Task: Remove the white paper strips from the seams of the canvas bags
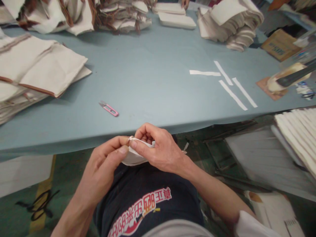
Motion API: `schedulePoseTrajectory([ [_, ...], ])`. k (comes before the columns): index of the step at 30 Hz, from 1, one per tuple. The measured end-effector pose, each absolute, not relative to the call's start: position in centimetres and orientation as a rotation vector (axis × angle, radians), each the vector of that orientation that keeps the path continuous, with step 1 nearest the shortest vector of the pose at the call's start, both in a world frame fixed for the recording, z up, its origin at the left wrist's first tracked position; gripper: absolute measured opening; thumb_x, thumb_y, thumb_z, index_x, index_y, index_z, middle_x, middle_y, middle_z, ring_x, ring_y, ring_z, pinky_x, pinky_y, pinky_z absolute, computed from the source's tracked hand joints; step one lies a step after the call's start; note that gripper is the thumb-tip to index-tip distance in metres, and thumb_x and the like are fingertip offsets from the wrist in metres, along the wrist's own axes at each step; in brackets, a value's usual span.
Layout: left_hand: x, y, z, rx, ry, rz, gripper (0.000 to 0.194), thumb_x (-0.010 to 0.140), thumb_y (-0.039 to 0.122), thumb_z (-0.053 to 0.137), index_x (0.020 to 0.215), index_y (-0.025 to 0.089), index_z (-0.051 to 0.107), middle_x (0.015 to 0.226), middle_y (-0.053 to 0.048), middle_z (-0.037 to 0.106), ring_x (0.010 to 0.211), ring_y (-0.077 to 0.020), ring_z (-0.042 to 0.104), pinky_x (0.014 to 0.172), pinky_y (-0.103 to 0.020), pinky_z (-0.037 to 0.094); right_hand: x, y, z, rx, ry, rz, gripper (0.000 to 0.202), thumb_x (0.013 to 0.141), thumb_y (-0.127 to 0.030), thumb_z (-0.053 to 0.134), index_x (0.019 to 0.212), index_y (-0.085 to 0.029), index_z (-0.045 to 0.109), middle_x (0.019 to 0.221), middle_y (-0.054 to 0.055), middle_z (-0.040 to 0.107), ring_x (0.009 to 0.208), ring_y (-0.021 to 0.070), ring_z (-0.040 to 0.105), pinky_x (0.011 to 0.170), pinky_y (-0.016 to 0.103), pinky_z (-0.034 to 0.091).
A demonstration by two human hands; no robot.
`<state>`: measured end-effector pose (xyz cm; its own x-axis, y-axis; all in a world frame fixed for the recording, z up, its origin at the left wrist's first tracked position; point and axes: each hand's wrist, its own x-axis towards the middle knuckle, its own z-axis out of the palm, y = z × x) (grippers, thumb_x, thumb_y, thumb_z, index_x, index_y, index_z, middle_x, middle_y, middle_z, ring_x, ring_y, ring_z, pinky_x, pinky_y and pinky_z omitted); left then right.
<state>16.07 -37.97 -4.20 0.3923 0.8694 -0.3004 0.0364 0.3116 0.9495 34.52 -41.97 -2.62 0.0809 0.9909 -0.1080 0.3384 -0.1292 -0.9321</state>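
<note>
Big blue-green table (148, 72), right across the frame, and a dark green floor (74, 164) below. At far left, a fat stack of cream pieces (49, 62) with brown edges; on the floor at lower left, a black tangle (40, 205) over a yellow stripe (37, 227). At upper left, a messy heap (81, 16) of cream and brown. Left of the middle, pink snips (108, 107), flat on the table, points to the upper left.

Near the middle of the frame, just below the table's edge, the left hand (103, 161), thumb and first finger pinched close on a small white piece (134, 158). Held up over a dark apron (128, 197): folded, round at the bottom, with a little twisted bit at the top. Cloth or paper? Cannot tell. Next, the right hand (160, 148), thumb pressed on the same piece, fingers curled.

At upper middle, flat cream pads (176, 20). Farther right, a leaning pile (229, 19) of cream layers, with four thin white strips (233, 95) below. At far right, a brown box (281, 45) and, lower down, a white stack (301, 135).
</note>
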Motion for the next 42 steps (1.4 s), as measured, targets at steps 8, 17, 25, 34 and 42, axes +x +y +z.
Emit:
schedulePoseTrajectory([
  [8,16.4,-38.1,-2.6,1.488,1.056,0.662,0.014,0.087,0.03,0.072,0.084,0.021,0.082,0.078,0.0,0.073,0.07,-0.0157,0.065,0.065,-0.023,0.048,34.6,-42.3,-3.6,-1.41,-1.316,1.175,0.025,0.094,-0.044,0.073,0.092,-0.022,0.062,0.076,-0.006,0.062,0.069,0.0119,0.054,0.067,0.027,0.041],
  [17,17.1,-39.0,-2.3,1.683,1.153,0.749,0.023,0.083,0.023,0.059,0.076,0.024,0.081,0.069,0.006,0.073,0.059,-0.0112,0.061,0.056,-0.02,0.045,35.6,-41.4,-4.3,-1.023,-1.053,1.686,0.048,0.082,-0.054,0.088,0.09,-0.021,0.055,0.068,-0.009,0.053,0.058,0.0081,0.043,0.053,0.022,0.035],
  [25,18.1,-39.8,-3.1,1.671,1.214,0.856,0.022,0.081,0.022,0.059,0.066,0.024,0.075,0.064,0.007,0.069,0.054,-0.0092,0.055,0.05,-0.019,0.041,34.8,-41.6,-6.3,-0.961,-1.168,1.561,0.039,0.093,-0.051,0.075,0.089,-0.023,0.047,0.07,-0.01,0.042,0.059,0.01,0.035,0.053,0.023,0.029],
  [34,17.6,-38.3,-3.3,1.378,1.116,0.656,0.015,0.07,0.028,0.062,0.061,0.02,0.072,0.059,0.005,0.06,0.052,-0.0098,0.048,0.048,-0.019,0.037,35.1,-41.9,-6.0,-0.976,-1.266,1.465,0.029,0.103,-0.046,0.057,0.088,-0.025,0.044,0.074,-0.006,0.039,0.066,0.0134,0.034,0.06,0.027,0.031],
  [42,17.1,-37.0,-0.7,1.537,0.975,0.53,0.017,0.08,0.032,0.066,0.072,0.02,0.076,0.066,0.001,0.071,0.055,-0.0126,0.057,0.05,-0.019,0.045,36.6,-41.7,-5.3,-0.977,-1.283,1.339,0.022,0.109,-0.042,0.053,0.102,-0.021,0.054,0.076,-0.006,0.05,0.066,0.012,0.046,0.064,0.026,0.041],
])
